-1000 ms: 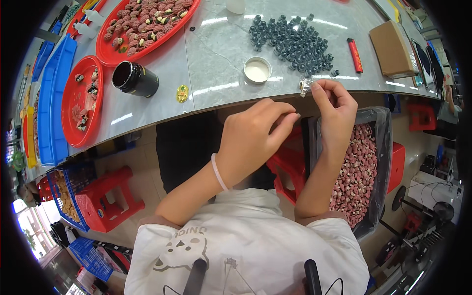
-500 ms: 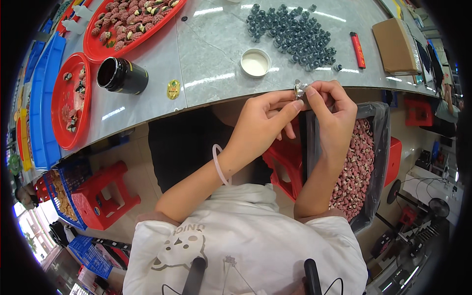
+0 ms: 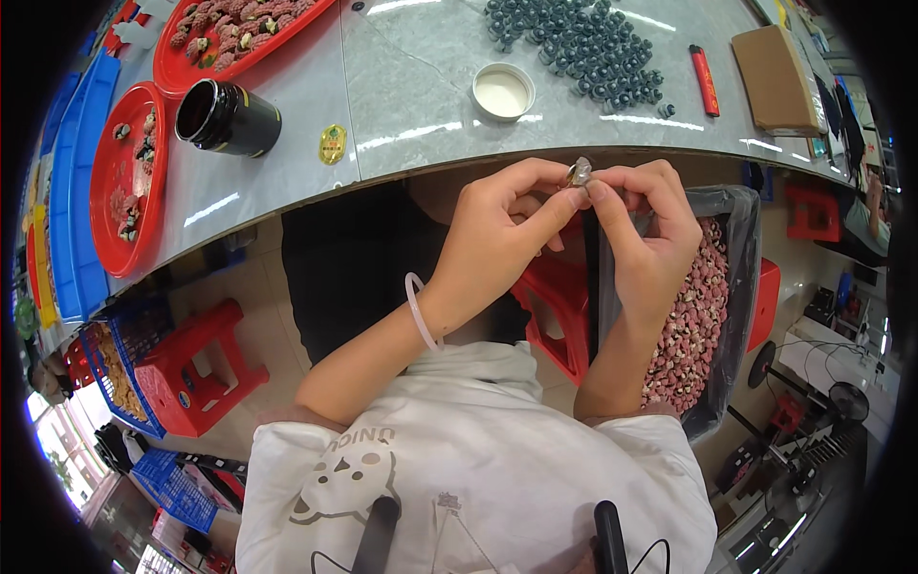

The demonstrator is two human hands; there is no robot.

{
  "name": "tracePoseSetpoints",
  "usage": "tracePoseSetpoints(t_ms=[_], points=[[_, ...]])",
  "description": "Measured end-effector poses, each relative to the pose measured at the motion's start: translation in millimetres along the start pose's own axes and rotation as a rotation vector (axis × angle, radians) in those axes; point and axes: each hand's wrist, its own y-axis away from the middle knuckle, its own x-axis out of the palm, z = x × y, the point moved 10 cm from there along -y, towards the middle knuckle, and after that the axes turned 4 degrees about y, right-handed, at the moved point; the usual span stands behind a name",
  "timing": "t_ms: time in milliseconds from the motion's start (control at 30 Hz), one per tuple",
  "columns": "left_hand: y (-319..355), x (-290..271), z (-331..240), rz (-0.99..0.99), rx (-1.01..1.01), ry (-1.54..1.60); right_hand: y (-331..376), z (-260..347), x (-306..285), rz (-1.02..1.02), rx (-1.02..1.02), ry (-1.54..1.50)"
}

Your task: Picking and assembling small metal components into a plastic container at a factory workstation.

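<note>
In front of the table edge, my left hand (image 3: 507, 215) and my right hand (image 3: 652, 218) meet fingertip to fingertip. Thumb and forefinger of each pinch one small shiny piece (image 3: 579, 170), gold-toned at one side and clear or greyish at the other; the fingers partly cover it, and I cannot tell its kind. Just beyond my hands, a shallow round white dish (image 3: 502, 93) with white stuff inside sits on the grey table (image 3: 411, 77). Farther back lies a pile of small dark blue-grey glossy pieces (image 3: 598, 57).
Left stand an open black jar (image 3: 229, 120), a gold-and-green sticker (image 3: 333, 143), and red trays (image 3: 103, 230) of pink knobbly pieces. A red stick (image 3: 705, 81) and cardboard box (image 3: 775, 81) lie right. Beside my right arm, a bag-lined bin (image 3: 741, 258) holds many pink pieces.
My fingertips have drawn closer together around the small piece, and the clear part by my right fingers looks more bunched. The whole view has shifted slightly.
</note>
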Motion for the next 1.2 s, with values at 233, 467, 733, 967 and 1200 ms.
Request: tracePoseSetpoints(t_ms=[233,467,733,967,1200], points=[[10,0,0,0.021,0.0,0.028,8,5,1,-0.011,0.003,0.016],[21,-7,6,0.02,0.004,0.032,13,-5,5,0.082,0.102,-0.187],[54,-29,9,0.044,-0.048,0.088,6,-5,2,-0.03,0.076,-0.364],[105,-95,-12,-0.185,0.058,0.013,-32,77,44,-0.071,-0.569,0.166],[136,-141,-41,-0.339,0.294,0.043,-42,84,93,0.003,-0.64,0.328]])
